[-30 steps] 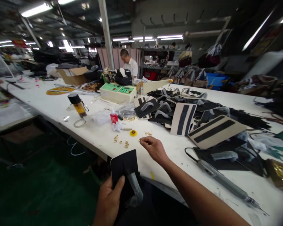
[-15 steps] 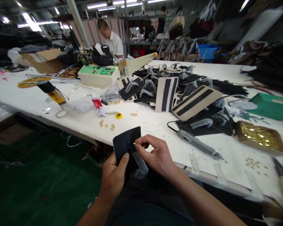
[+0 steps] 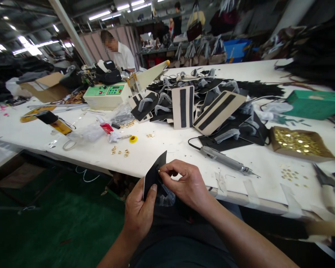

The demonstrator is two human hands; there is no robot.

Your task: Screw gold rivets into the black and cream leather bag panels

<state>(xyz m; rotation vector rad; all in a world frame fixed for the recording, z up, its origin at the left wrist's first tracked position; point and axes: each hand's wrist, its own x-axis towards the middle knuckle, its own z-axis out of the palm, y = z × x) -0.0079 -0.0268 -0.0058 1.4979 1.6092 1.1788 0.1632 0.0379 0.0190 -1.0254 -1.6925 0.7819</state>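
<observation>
My left hand [image 3: 141,208] grips a black leather panel [image 3: 152,176] by its lower left edge, thumb on its face. The panel is held up in front of the table edge, turned nearly edge-on. A plastic-wrapped strap [image 3: 167,196] hangs at its lower right. My right hand [image 3: 185,182] is closed in a pinch at the panel's face. Between thumb and forefinger sits a small gold metal fitting [image 3: 159,170], against or very close to the panel. Most of the fitting is hidden by the fingers.
On the white table [image 3: 167,149] lie small gold fittings [image 3: 126,153], a yellow tape roll [image 3: 133,139] and an electric screwdriver [image 3: 226,160]. Behind are piled black panels [image 3: 182,108], a control machine [image 3: 108,95] and a box of gold pieces [image 3: 298,143]. Pliers [image 3: 326,182] lie right. Someone in white [image 3: 125,56] works beyond.
My left hand has turned the panel so its face is seen more edge-on. The right hand keeps its pinch at the panel. The whole view has shifted and tilted slightly.
</observation>
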